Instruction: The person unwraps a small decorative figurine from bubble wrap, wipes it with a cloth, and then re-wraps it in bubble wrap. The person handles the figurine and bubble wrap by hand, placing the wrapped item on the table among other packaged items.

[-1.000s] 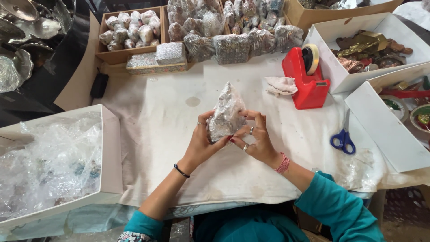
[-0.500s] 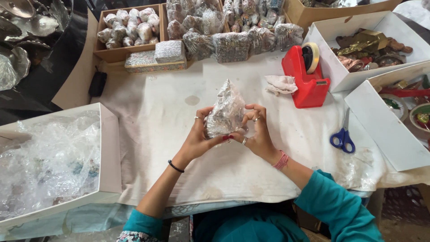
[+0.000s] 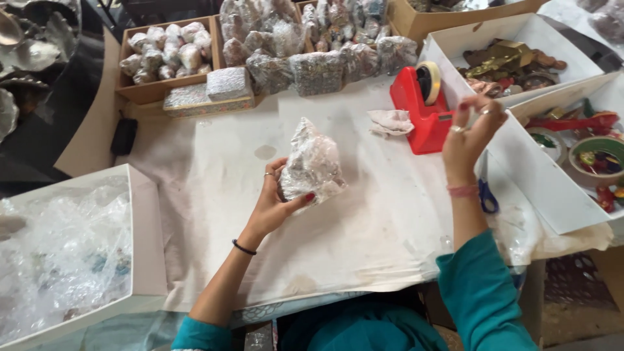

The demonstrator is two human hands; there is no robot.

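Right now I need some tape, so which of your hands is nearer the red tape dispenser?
Right. The right hand is raised just beside the red tape dispenser, to its right. The left hand is farther off, lower left, holding the plastic-wrapped bundle.

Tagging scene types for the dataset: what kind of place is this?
Likely a packing table in a craft or gift workshop. The left hand holds a plastic-wrapped item, the right hand is raised by a red tape dispenser, and wooden trays of wrapped pieces line the back.
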